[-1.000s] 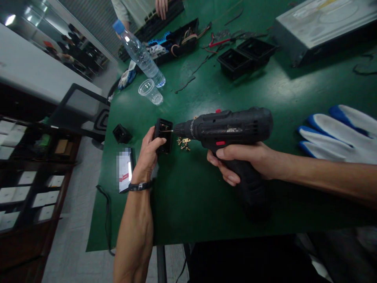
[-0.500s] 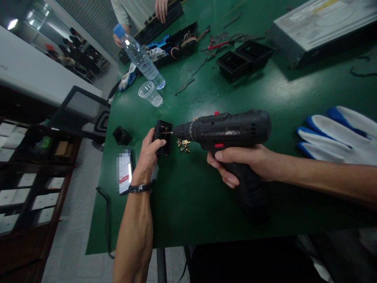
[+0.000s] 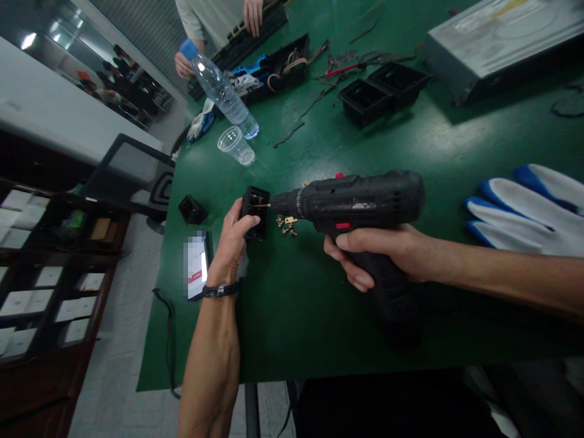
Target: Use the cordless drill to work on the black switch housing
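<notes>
My right hand [image 3: 365,252] is wrapped round the grip of a black cordless drill [image 3: 360,198], which points left. Its thin bit reaches into a small black plastic housing [image 3: 261,229]. That housing is tipped with its open side toward the drill, and my left hand [image 3: 232,240] grips it from the left, thumb over the rim. Whether the bit touches a screw inside, I cannot tell. Just beneath the chuck, several brass screws [image 3: 287,227] and small brass pieces lie on the green table [image 3: 301,316]. Another small black housing [image 3: 192,209] sits to the left.
Left of my wrist lies a phone [image 3: 197,266]. A plastic cup [image 3: 236,146] and a water bottle [image 3: 223,91] stand beyond. Farther back are black boxes [image 3: 365,100] and a metal case [image 3: 506,52]. White-blue gloves [image 3: 529,213] lie right. Another person's hand [image 3: 253,16] is across the table.
The whole view has shifted slightly, so everything appears a little farther right. Both hands, the drill and the housing keep the same positions relative to each other.
</notes>
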`<state>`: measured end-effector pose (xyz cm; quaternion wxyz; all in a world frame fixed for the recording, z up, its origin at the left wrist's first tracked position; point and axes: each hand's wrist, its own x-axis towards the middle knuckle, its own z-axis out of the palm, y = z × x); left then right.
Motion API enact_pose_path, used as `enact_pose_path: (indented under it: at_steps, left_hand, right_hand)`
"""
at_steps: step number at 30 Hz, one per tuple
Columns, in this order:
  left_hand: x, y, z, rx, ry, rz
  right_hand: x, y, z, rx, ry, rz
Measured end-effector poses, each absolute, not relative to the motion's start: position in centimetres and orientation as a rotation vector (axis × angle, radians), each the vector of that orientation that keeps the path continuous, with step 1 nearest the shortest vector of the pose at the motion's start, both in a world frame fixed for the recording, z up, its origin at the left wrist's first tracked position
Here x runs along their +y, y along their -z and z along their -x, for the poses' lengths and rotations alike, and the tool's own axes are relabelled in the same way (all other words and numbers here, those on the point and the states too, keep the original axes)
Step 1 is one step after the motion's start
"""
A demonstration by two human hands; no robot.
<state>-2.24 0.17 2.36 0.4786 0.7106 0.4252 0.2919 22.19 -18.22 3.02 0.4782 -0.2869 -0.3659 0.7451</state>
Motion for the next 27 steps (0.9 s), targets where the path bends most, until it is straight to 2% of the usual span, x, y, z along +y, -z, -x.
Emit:
enact_pose_path:
  at_steps: [27]
  left_hand:
    - [-0.12, -2.59, 2.2, 1.074, -0.715, -1.754]
  right_hand:
    - [-18.15, -3.01, -22.05, -0.829, -1.815, 0.7]
